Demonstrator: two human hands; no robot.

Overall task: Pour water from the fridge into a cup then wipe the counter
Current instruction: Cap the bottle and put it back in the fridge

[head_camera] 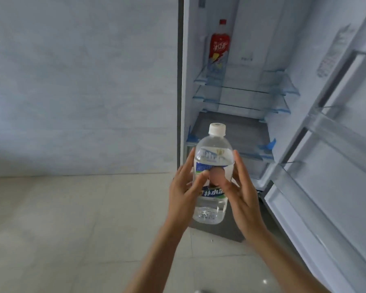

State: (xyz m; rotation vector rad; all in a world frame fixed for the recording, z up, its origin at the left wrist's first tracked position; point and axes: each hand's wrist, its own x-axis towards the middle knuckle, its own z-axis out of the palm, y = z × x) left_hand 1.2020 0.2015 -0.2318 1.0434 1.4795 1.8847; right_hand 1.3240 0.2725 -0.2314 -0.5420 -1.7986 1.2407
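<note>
A clear water bottle (pixel 212 153) with a white cap and a blue and green label stands upright in the air in front of the open fridge (pixel 241 98). Both hands hold it around its middle. My left hand (pixel 183 193) presses its left side, thumb across the label. My right hand (pixel 240 193) presses the right side, thumb on the front of the label. The bottle is nearly full. No cup or counter is in view.
The fridge door (pixel 334 157) swings open to the right, with door racks. A red-labelled drink bottle (pixel 219 47) stands on the upper glass shelf. A pale tiled wall (pixel 82 81) is at the left and a light tiled floor (pixel 61 229) below.
</note>
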